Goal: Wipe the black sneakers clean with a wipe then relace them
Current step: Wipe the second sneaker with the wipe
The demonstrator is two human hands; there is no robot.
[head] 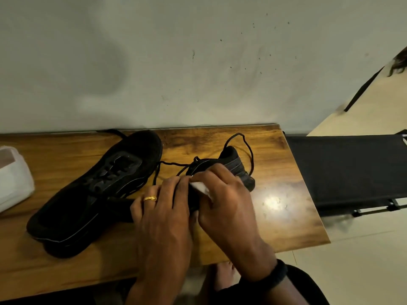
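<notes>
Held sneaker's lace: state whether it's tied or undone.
Undone: the lace trails loose from the sneaker over the table, no knot showing.

Glossy wood-grain table (286, 205) — matt black sneakers (94, 190), a soft white wipe (201, 187).

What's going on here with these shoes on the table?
A person is cleaning one black sneaker on the wooden table. The left hand grips it while the right hand presses a white wipe against its side. Its lace trails loose. The other sneaker lies beside it on the left, and a white pack sits at the table's left edge.
</notes>
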